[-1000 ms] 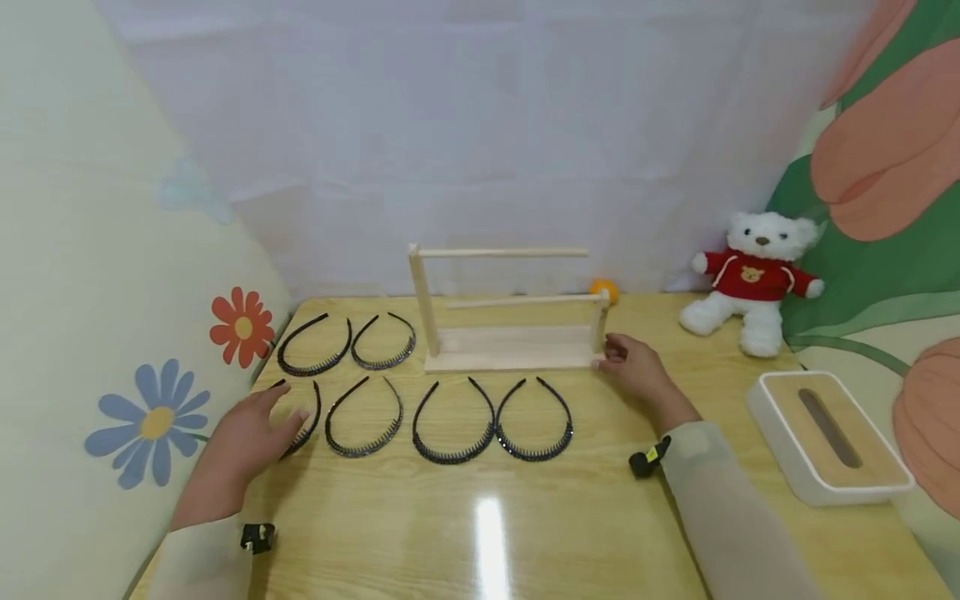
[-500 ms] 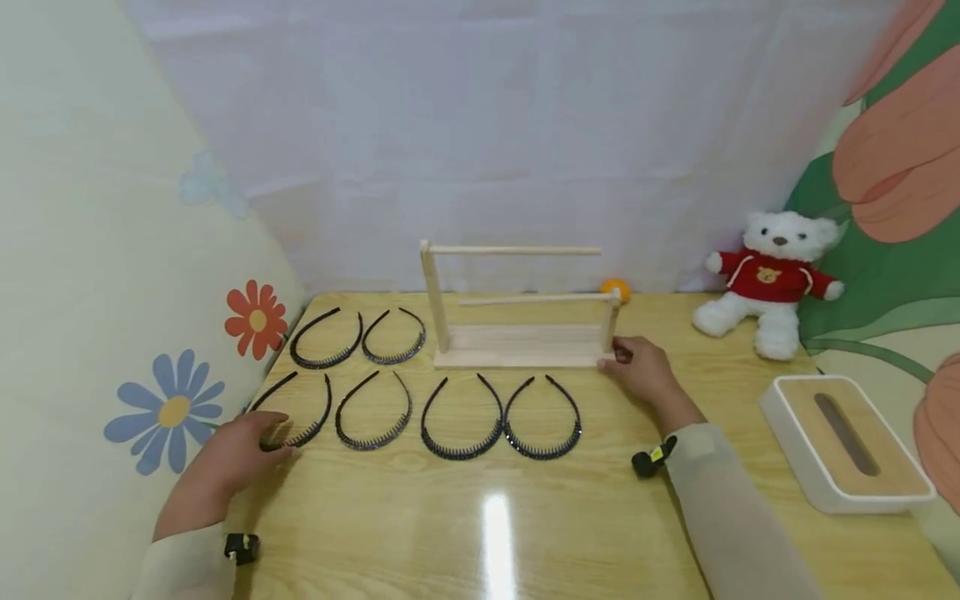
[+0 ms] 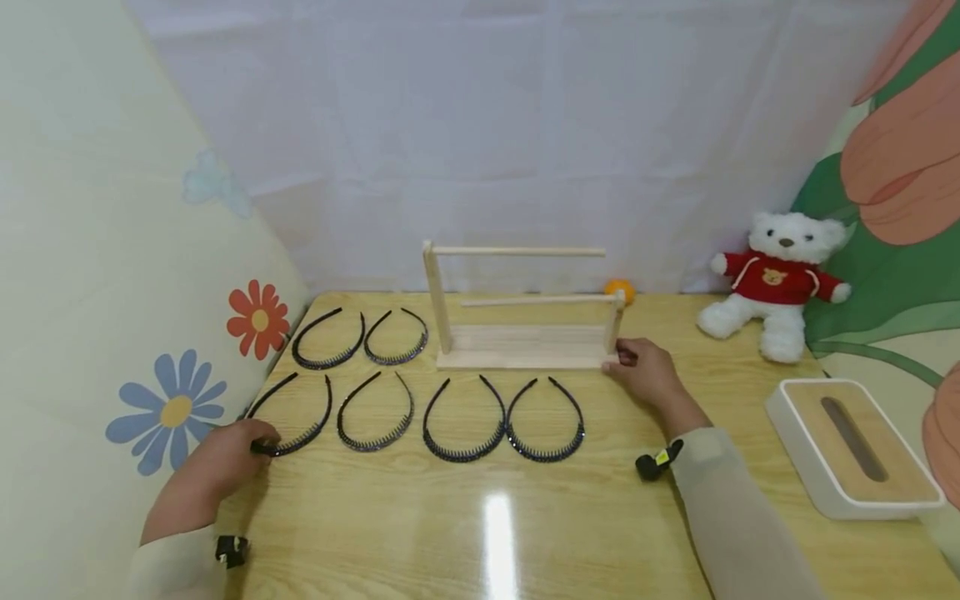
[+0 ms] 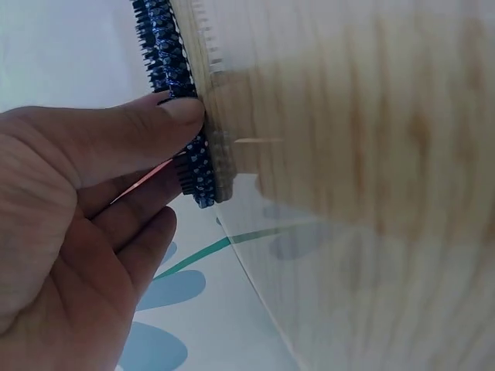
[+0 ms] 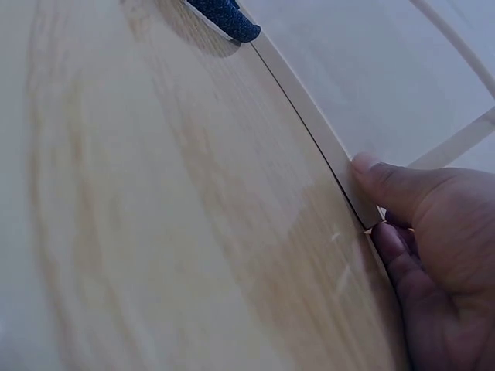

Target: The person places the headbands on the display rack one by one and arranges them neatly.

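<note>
My left hand (image 3: 225,460) pinches the front-left headband (image 3: 309,434) at its toothed curve. In the left wrist view the thumb lies over the dark, glittery band (image 4: 164,42) and the fingers are behind it. Several more black toothed headbands lie flat, including a back-left one (image 3: 322,364) and a front-right one (image 3: 545,455). Behind them stands a pale wooden rack (image 3: 525,350) with two horizontal rods, one higher than the other. At its right base corner, my right hand (image 3: 647,375) grips the edge. The right wrist view has the thumb on the base's front strip (image 5: 334,147), fingers curled round the corner.
A white tissue box (image 3: 855,450) with a wooden lid sits at the right. A white teddy bear (image 3: 776,279) in a red top sits at the back right. Behind the rack shows a round orange object (image 3: 619,291). Walls border the table at left and back.
My left hand has moved down and left along the front-left headband and closed its fingers on the curve. The right hand stays at the rack's corner. The head view has shifted slightly.
</note>
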Demonstrator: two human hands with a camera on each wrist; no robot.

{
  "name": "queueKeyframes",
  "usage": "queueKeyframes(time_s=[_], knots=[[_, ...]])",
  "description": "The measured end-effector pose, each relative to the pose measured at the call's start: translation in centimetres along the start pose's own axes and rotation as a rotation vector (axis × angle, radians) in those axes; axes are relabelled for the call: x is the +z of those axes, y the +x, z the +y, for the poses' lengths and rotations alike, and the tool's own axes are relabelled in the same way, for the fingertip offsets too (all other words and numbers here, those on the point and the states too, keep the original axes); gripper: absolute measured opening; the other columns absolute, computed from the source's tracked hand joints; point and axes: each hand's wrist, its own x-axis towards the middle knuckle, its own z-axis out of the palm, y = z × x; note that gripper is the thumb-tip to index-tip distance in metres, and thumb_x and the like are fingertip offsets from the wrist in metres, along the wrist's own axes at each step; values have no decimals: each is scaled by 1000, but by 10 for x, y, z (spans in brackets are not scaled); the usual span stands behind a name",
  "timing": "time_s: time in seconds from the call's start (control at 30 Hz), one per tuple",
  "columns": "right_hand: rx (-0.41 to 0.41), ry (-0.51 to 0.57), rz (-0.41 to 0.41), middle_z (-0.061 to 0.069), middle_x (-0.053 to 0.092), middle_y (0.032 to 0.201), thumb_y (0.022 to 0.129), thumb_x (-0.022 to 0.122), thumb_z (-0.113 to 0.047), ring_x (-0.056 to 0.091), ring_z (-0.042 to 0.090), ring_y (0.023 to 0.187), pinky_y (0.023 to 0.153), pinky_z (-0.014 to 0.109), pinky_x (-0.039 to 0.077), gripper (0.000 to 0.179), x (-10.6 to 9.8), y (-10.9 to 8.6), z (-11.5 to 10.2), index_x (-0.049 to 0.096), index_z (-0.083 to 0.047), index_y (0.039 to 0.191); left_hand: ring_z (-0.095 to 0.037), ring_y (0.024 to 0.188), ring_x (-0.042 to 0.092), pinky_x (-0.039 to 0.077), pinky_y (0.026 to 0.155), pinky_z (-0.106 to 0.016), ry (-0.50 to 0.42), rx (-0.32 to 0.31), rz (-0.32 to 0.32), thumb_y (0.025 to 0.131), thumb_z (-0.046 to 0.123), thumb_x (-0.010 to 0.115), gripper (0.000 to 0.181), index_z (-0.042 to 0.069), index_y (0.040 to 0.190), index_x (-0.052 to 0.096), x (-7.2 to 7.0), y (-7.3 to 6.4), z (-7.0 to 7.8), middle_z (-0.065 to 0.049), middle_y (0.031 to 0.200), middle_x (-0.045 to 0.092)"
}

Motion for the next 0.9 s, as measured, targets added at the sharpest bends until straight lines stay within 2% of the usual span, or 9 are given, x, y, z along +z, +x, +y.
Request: queueKeyframes(time_s=[0.17,0.33,0.47,0.53,0.63,0.7,0.8,0.9], knots=[[7,17,-1,31,62,144,102,80,-20,68,43,129,112,52,58,59,1,-1,-2,59,6,150,-47,98,73,60,87,-64,33,0,-16,85,-9,80,17,5,94,79,-2,-3,0,-18,99,77],[8,13,-7,30,63,144,102,81,-22,68,42,129,111,52,58,60,2,0,-2,60,5,151,-48,97,73,61,83,-62,16,13,-35,92,-6,77,13,0,103,77,-16,-9,11,-19,100,77],[-10,5,10,30,65,140,101,81,-21,69,43,126,111,53,58,58,2,0,0,62,6,148,-39,102,74,62,79,-46,-99,22,-35,105,3,69,15,-3,118,72,-37,-10,26,-17,107,77],[-17,3,18,31,66,138,101,81,-21,70,43,125,110,54,58,57,1,-1,2,62,6,147,-24,102,75,61,78,-35,-187,22,-29,110,9,64,21,-4,126,69,-46,-9,33,-15,112,77],[-18,2,20,30,66,138,101,82,-20,70,43,125,110,54,58,56,2,-1,3,63,6,147,0,101,69,59,79,-21,-389,-15,-20,116,17,56,34,-8,137,61,-55,-6,43,-7,117,76],[-17,1,18,30,66,139,101,82,-20,70,42,125,111,53,58,57,1,-1,4,62,6,148,9,99,65,58,82,-17,-565,-46,-9,117,21,54,37,-8,140,58,-57,-3,49,5,115,74],[-15,1,17,29,66,140,101,81,-20,69,42,126,111,53,58,56,1,-1,4,62,6,148,4,99,68,59,85,-16,-982,-63,9,118,21,51,27,3,133,63,-58,4,56,14,110,71],[-16,-1,21,29,66,139,101,81,-20,69,42,126,110,54,58,56,1,-1,3,63,6,147,-7,101,71,61,86,-20,-1406,-7,30,118,15,49,21,13,124,69,-59,12,65,7,111,74]])
